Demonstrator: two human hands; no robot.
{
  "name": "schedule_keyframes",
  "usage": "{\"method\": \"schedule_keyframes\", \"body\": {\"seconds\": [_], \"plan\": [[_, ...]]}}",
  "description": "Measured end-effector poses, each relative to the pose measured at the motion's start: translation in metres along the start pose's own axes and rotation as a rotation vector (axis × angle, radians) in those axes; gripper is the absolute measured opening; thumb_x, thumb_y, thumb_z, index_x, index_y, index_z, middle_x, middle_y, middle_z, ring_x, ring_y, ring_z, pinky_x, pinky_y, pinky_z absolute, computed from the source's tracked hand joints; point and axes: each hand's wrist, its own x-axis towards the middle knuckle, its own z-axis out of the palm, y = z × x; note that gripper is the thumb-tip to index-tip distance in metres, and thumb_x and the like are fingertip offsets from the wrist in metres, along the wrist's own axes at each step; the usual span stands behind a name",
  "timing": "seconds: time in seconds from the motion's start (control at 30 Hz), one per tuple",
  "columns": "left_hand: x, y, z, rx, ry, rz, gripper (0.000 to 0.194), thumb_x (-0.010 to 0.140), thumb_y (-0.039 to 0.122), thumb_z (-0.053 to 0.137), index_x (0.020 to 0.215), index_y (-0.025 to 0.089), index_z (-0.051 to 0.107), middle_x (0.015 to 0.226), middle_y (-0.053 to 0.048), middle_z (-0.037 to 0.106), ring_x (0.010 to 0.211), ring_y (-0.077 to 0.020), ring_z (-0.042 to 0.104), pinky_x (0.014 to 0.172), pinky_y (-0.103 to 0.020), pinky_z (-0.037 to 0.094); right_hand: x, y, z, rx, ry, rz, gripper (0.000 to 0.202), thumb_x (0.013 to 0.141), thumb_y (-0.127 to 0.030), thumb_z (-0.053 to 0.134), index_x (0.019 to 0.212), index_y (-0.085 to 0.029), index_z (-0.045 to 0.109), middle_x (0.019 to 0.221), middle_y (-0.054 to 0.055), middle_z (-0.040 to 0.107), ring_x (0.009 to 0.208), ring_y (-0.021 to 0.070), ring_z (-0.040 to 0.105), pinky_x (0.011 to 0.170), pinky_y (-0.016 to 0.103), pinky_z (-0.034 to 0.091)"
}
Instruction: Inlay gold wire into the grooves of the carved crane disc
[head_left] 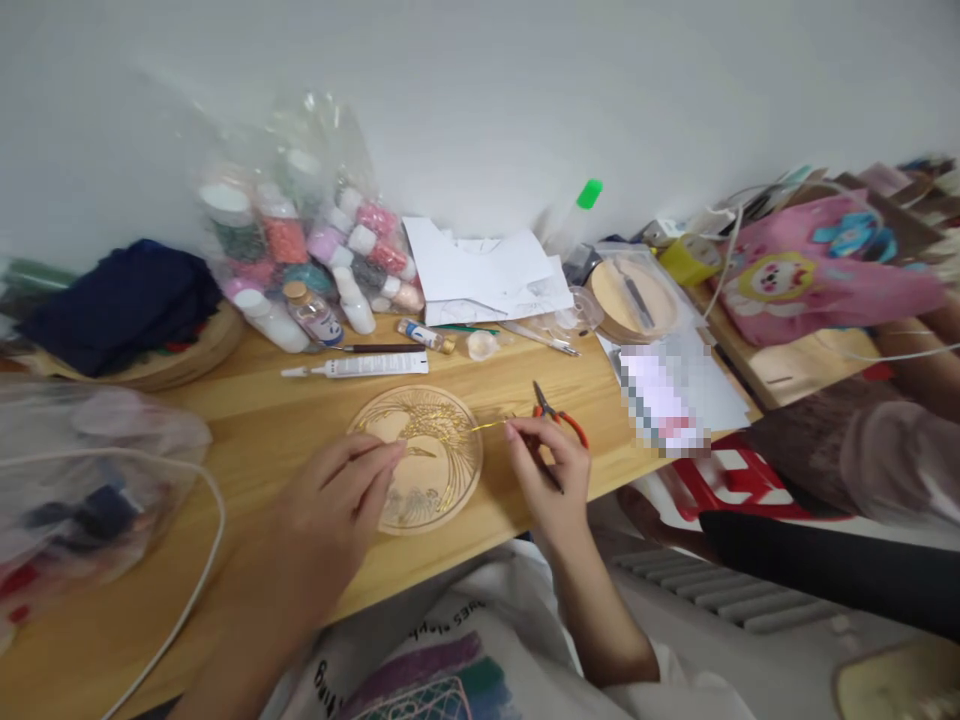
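Note:
A round wooden disc (420,472) lies on the table, with fine engraved lines and gold wire patterns across its upper and right parts. My left hand (337,500) is over the disc's left side, thumb and fingertips pinched together close to its surface. What sits between those fingertips is too small to make out. Beyond the disc's right edge, my right hand (551,470) pinches a thin strand of gold wire (489,426) that runs back to the disc. A slim dark tool also lies in this hand, mostly hidden. Orange-handled cutters (574,425) rest just behind it.
Along the back stand bagged jars (281,225), a white glue tube (375,365), and papers (487,275). A dark cloth (124,305) is at left, above a plastic bag (97,500) and white cable (217,530). Another person's arm (919,350) is at right.

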Motion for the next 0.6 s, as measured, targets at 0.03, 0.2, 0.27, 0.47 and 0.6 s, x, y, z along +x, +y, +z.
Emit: {"method": "schedule_keyframes", "body": {"seconds": [0.03,0.2,0.27,0.47,0.6], "plan": [[0.005,-0.007,0.0,-0.009,0.002,-0.026,0.018,0.099,0.022,0.052,0.108,0.025,0.067,0.098,-0.003,0.071,0.089,-0.0187,0.069,0.08,-0.033,0.057,0.006,0.004,0.002,-0.054,-0.036,-0.017,0.013,0.091,-0.024,0.06,0.086,-0.018,0.071,0.074,0.002,0.073,0.062,0.0124,0.064,0.059,0.023,0.052],[0.031,-0.045,0.006,-0.041,0.018,-0.07,0.02,0.095,0.021,0.052,0.095,0.026,0.072,0.088,-0.002,0.072,0.082,-0.0188,0.068,0.076,-0.032,0.058,0.029,0.021,0.018,-0.211,-0.198,-0.101,0.02,0.091,-0.029,0.059,0.099,-0.018,0.073,0.084,0.007,0.075,0.074,0.0183,0.069,0.069,0.03,0.056],[0.036,-0.056,0.011,0.001,-0.01,-0.199,0.021,0.092,0.019,0.053,0.092,0.024,0.073,0.09,-0.003,0.072,0.084,-0.02,0.068,0.078,-0.034,0.058,0.032,0.027,0.021,-0.272,-0.203,-0.131,0.022,0.09,-0.023,0.056,0.102,-0.017,0.073,0.09,0.011,0.075,0.083,0.0235,0.069,0.078,0.038,0.057],[0.039,-0.065,0.009,0.134,0.027,-0.31,0.024,0.086,0.011,0.053,0.092,0.021,0.074,0.094,-0.008,0.071,0.093,-0.0248,0.067,0.085,-0.042,0.059,0.028,0.046,0.025,-0.38,-0.242,-0.189,0.05,0.076,0.002,0.042,0.11,-0.018,0.074,0.096,0.014,0.07,0.09,0.0278,0.064,0.082,0.045,0.055],[0.023,-0.05,-0.018,0.09,-0.04,-0.279,0.022,0.093,0.021,0.056,0.109,0.022,0.071,0.112,-0.007,0.069,0.107,-0.0254,0.065,0.096,-0.044,0.056,0.03,0.042,0.024,-0.429,-0.31,-0.179,0.052,0.08,0.003,0.04,0.11,-0.022,0.075,0.101,0.013,0.07,0.094,0.0263,0.065,0.085,0.043,0.056]]}}
